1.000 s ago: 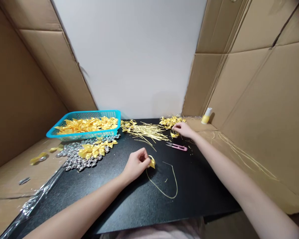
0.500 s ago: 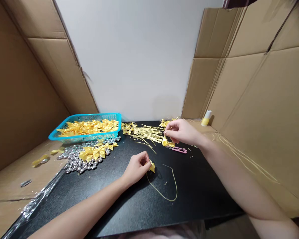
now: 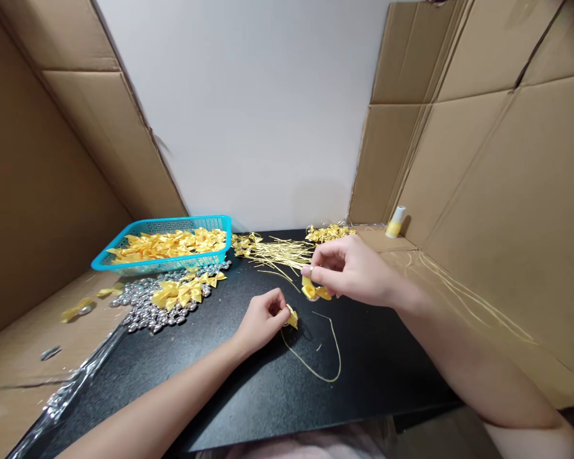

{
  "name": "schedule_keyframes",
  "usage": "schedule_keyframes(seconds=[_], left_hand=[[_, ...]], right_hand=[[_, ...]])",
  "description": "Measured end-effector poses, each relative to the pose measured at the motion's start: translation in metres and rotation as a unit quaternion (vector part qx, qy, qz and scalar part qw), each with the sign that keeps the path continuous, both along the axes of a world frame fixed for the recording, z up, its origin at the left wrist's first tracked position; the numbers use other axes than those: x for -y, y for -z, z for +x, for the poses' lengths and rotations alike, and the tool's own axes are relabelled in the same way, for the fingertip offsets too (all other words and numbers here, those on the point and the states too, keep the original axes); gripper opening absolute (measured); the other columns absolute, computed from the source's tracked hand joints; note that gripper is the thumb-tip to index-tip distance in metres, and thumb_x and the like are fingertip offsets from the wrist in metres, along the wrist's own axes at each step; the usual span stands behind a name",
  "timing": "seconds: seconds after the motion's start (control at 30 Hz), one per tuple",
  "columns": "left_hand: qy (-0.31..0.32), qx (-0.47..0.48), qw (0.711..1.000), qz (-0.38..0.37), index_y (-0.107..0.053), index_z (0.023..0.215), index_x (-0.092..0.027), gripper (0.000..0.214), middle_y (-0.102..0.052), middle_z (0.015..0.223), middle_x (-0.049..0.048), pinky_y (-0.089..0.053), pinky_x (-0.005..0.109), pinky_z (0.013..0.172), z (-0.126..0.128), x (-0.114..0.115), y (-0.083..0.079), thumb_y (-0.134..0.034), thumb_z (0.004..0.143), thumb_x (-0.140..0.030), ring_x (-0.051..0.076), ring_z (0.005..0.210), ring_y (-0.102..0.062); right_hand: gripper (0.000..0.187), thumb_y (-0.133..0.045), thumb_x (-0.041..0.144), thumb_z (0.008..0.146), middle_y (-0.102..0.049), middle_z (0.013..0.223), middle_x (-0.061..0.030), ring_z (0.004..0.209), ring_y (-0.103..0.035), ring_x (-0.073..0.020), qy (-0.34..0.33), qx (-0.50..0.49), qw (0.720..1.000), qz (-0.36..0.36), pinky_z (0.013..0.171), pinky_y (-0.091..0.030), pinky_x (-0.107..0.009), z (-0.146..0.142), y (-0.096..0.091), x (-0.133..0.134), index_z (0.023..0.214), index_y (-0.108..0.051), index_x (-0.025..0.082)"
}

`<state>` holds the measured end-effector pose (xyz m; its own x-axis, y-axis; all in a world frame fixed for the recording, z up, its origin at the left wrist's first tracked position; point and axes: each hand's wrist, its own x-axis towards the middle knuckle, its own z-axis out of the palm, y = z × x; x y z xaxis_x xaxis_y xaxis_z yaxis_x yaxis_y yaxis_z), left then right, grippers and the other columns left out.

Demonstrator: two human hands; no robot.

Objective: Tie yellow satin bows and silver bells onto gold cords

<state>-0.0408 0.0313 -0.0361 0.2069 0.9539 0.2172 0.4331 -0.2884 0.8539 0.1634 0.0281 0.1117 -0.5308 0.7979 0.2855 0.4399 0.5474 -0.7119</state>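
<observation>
My left hand (image 3: 263,319) pinches a yellow bow (image 3: 291,316) on the surface (image 3: 249,389) — my right hand (image 3: 349,271) grips another ribbon piece (image 3: 312,291) just above it.

No legible text, label, brand, number or sign found. Cardboard panels (image 3: 507,159), upper right of frame: unprinted. Blue basket (image 3: 124,258), centre left: unmarked. Small bottle (image 3: 395,223), right of centre: too small to read. Yellow bow (image 3: 310,291) in right hand (image 3: 356,274): plain.
</observation>
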Motion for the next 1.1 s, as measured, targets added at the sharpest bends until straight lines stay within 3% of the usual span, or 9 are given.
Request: schedule_keyframes(seconds=[0.23,0.4,0.5,0.67,0.73,0.8,0.93,1.1], left_hand=[[0.002,-0.001,1.000,0.004,-0.044,0.064,-0.019,0.014,-0.045,0.058,-0.0055,-0.033,0.022,0.054,-0.001,0.000,0.001,-0.054,0.074,-0.021,0.011,0.055,-0.041],[-0.002,0.000,1.000,-0.001,-0.044,0.063,-0.019,0.014,-0.045,0.056,-0.0057,-0.032,0.022,0.053,0.000,0.000,-0.002,-0.054,0.072,-0.022,0.010,0.054,-0.041],[-0.010,-0.001,1.000,-0.005,-0.044,0.061,-0.019,0.014,-0.045,0.054,-0.0058,-0.031,0.021,0.052,0.002,0.001,-0.004,-0.054,0.071,-0.022,0.010,0.052,-0.041],[-0.018,0.003,1.000,-0.005,-0.045,0.059,-0.019,0.012,-0.046,0.053,-0.0055,-0.031,0.022,0.052,0.003,0.002,-0.006,-0.053,0.068,-0.020,0.010,0.051,-0.042],[-0.018,0.007,1.000,-0.004,-0.045,0.059,-0.019,0.012,-0.046,0.053,-0.0054,-0.031,0.021,0.052,0.003,0.002,-0.005,-0.053,0.068,-0.020,0.010,0.052,-0.042],[-0.018,0.010,1.000,-0.001,-0.046,0.059,-0.019,0.011,-0.047,0.053,-0.0054,-0.031,0.021,0.052,0.003,0.001,-0.004,-0.053,0.067,-0.020,0.010,0.052,-0.041],[-0.017,0.018,1.000,-0.001,-0.046,0.058,-0.019,0.012,-0.046,0.053,-0.0057,-0.030,0.021,0.052,0.003,0.001,-0.002,-0.054,0.067,-0.019,0.010,0.052,-0.041],[-0.024,0.044,0.999,-0.009,-0.047,0.059,-0.019,0.011,-0.048,0.053,-0.0055,-0.031,0.021,0.051,0.003,0.001,-0.002,-0.055,0.067,-0.019,0.010,0.052,-0.042]], right_hand=[[0.032,-0.066,0.040,0.079,-0.059,0.049,0.0014,0.042,-0.050,-0.0075,0.012,0.015,0.999,0.029,0.041,-0.032,-0.019,-0.003,-0.002,0.008,0.060,-0.057,0.017],[0.031,-0.069,0.043,0.076,-0.064,0.054,-0.0006,0.046,-0.055,-0.0099,0.026,0.034,0.999,0.003,0.042,-0.036,-0.020,-0.004,0.003,0.002,0.063,-0.058,0.017],[0.027,-0.069,0.040,0.078,-0.069,0.064,-0.0025,0.050,-0.059,-0.0107,0.061,0.024,0.995,-0.070,0.045,-0.042,-0.021,0.003,0.008,-0.040,0.067,-0.061,0.016],[0.018,-0.063,0.028,0.087,-0.069,0.094,-0.0080,0.074,-0.065,-0.0141,0.239,0.034,0.965,-0.102,0.069,-0.053,-0.028,0.031,0.025,-0.150,0.091,-0.065,0.010],[0.028,-0.057,0.031,0.092,-0.062,0.112,-0.0086,0.093,-0.063,-0.0183,0.280,0.038,0.951,-0.125,0.080,-0.054,-0.037,0.039,0.035,-0.178,0.113,-0.059,0.013],[0.032,-0.057,0.032,0.092,-0.058,0.120,-0.0091,0.101,-0.061,-0.0209,0.308,0.031,0.941,-0.137,0.084,-0.053,-0.040,0.045,0.046,-0.191,0.119,-0.056,0.015],[0.031,-0.057,0.032,0.092,-0.058,0.121,-0.0087,0.102,-0.060,-0.0217,0.337,-0.012,0.932,-0.133,0.085,-0.053,-0.039,0.052,0.051,-0.192,0.118,-0.058,0.016],[0.026,-0.056,0.028,0.092,-0.062,0.113,-0.0132,0.098,-0.063,-0.0200,0.295,-0.111,0.945,-0.088,0.086,-0.052,-0.037,0.040,0.016,-0.159,0.111,-0.060,0.010]])
